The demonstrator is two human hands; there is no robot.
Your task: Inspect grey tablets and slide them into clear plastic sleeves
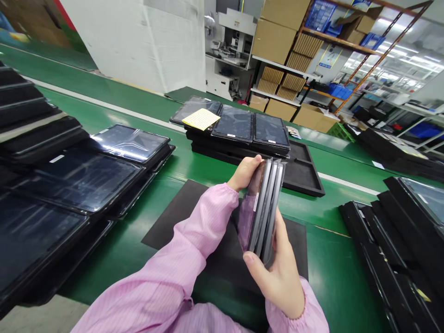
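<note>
Grey-edged tablets, three together, clamped in the grip of left hand and right hand.

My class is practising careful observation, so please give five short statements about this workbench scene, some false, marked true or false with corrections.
1. The left hand and right hand hold several flat panels together. True.
2. The right hand wears a black glove. False: it is bare.
3. A yellow sheet lies on top of a pile ahead. True.
4. The held flat panels lie level. False: they are held up on edge.
5. A black tray lies right of the yellow sheet. True.
</note>
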